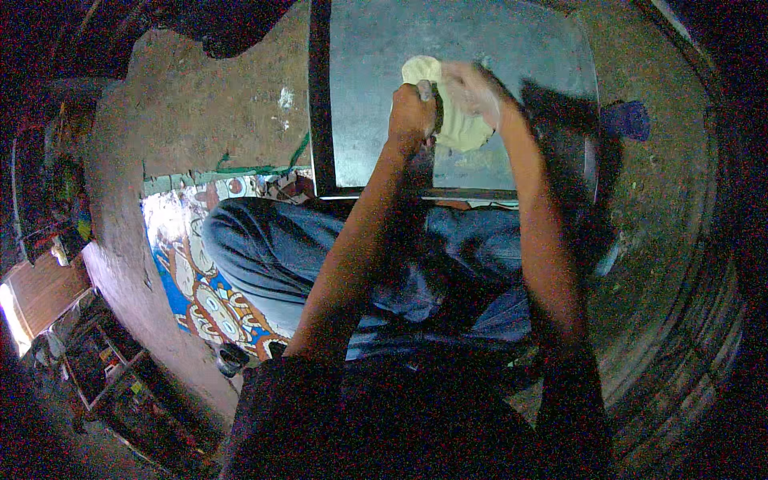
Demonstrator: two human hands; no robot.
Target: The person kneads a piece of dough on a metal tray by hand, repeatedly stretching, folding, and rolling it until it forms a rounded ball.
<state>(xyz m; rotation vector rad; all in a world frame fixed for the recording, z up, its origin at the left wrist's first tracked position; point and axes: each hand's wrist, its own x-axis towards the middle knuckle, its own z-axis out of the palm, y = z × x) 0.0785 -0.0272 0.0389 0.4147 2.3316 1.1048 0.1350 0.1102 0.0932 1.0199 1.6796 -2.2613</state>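
A pale yellow, soft sheet-like piece (464, 128), perhaps cloth, is held over a flat grey board (360, 48) with a dark border. My left hand (412, 116) is closed on the piece at its left part, fingers curled, with a small greyish patch showing at the fingertips that I cannot make out. My right hand (476, 92) is at the piece's upper right, smeared by motion, so its grip is unclear. Both forearms reach up from the lower edge, casting shadows on the board.
My crossed legs in blue trousers (272, 248) rest on a colourful printed mat (184, 240) before the board. A purple object (628, 120) lies right of it on the concrete floor (208, 120). A cluttered shelf (112, 360) and a wooden panel (48, 292) are at left.
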